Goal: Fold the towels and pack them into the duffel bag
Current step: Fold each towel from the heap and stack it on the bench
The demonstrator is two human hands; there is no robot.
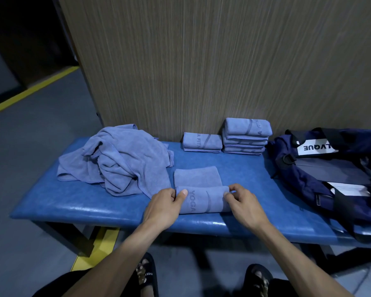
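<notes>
Left hand (166, 199), right hand (241, 198) — pinching

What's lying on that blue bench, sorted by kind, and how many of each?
Half-folded blue-grey cloth towel: 1
Folded blue-grey towel lying alone: 1
Stack of folded blue-grey towels: 1
Crumpled heap of blue-grey towels: 1, towels inside uncountable
Navy fabric duffel bag: 1
Total: 5

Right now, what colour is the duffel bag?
Navy blue with black straps, duffel bag, seen in the head view.
</notes>
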